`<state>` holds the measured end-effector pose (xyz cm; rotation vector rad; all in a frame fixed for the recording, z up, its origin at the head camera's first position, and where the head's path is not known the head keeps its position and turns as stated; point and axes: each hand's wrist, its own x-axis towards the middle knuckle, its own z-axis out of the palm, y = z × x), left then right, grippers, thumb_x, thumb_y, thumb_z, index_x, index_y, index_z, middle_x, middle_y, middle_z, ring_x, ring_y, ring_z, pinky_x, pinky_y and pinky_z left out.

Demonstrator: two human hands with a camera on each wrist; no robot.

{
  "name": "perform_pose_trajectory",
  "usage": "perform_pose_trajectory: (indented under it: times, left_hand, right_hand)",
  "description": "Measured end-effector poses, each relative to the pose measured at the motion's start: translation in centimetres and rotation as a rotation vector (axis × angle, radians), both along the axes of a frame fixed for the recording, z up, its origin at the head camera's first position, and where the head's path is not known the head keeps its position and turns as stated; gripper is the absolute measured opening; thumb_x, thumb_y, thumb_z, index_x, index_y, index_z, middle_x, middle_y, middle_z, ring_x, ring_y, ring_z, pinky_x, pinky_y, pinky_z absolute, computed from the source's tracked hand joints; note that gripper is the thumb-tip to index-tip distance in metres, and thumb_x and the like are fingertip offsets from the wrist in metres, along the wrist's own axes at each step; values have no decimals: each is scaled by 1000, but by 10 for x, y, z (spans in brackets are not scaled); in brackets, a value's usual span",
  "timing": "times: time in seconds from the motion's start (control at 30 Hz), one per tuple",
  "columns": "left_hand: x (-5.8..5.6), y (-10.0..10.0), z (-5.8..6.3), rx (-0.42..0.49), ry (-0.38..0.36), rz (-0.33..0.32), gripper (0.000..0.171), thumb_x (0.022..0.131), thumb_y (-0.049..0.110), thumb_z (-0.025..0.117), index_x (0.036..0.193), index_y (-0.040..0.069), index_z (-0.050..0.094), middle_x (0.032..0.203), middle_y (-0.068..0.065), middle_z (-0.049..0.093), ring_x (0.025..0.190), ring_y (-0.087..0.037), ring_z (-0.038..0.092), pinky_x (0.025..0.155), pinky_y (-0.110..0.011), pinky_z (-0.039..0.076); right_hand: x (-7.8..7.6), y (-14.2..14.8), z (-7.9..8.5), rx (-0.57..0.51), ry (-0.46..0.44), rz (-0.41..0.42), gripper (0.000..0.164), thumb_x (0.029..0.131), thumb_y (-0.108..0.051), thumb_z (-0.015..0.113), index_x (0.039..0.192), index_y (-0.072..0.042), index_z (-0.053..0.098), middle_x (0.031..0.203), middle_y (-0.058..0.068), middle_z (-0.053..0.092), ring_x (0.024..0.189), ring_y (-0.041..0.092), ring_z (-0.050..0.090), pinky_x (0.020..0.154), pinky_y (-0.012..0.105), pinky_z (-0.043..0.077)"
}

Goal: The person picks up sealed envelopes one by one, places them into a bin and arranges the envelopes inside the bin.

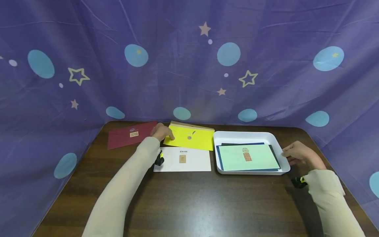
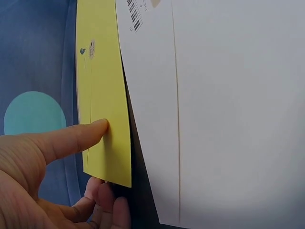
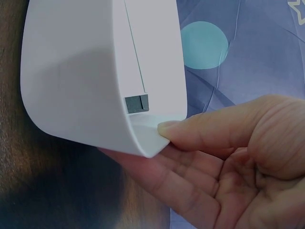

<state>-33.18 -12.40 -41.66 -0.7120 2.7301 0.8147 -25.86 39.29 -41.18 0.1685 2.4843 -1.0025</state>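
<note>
My left hand [image 1: 162,132] is at the left end of a yellow envelope [image 1: 195,136]. In the left wrist view the thumb [image 2: 90,136] lies on the envelope's face while the other fingers curl under its short edge, pinching it. My right hand [image 1: 300,154] grips the right rim of a white tray [image 1: 218,135], thumb inside and fingers beneath, as the right wrist view shows. Inside the tray a mint-green envelope [image 1: 234,158] lies on top of darker blue and black ones. A white envelope [image 1: 168,161] with a tan stamp lies just in front of the yellow one.
A dark red envelope [image 1: 119,138] lies at the back left of the brown wooden table [image 1: 189,204]. Behind the yellow envelope shows a tan strip [image 1: 179,124]. A purple curtain [image 1: 183,65] with stars and blue spots hangs along the table's back edge.
</note>
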Motion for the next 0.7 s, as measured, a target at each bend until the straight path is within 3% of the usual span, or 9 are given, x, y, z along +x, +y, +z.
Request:
perform_pose_trajectory:
  times: [0.43, 0.7]
  left_hand:
    - [-2, 0, -3, 34, 13, 9, 70, 82, 21, 85, 139, -3, 52, 124, -16, 62, 93, -23, 51, 89, -36, 55]
    - [-2, -11, -3, 138, -8, -51, 73, 84, 20, 84, 142, -6, 48, 135, -22, 59, 117, -35, 61, 104, -45, 54]
  right_hand:
    - [0, -1, 1, 10, -1, 1, 47, 95, -2, 62, 127, 30, 49, 96, 21, 72, 77, 20, 70, 70, 41, 65]
    - [-1, -1, 0, 10, -7, -3, 46, 95, -2, 62, 127, 29, 49, 97, 22, 72, 78, 21, 70, 70, 41, 65]
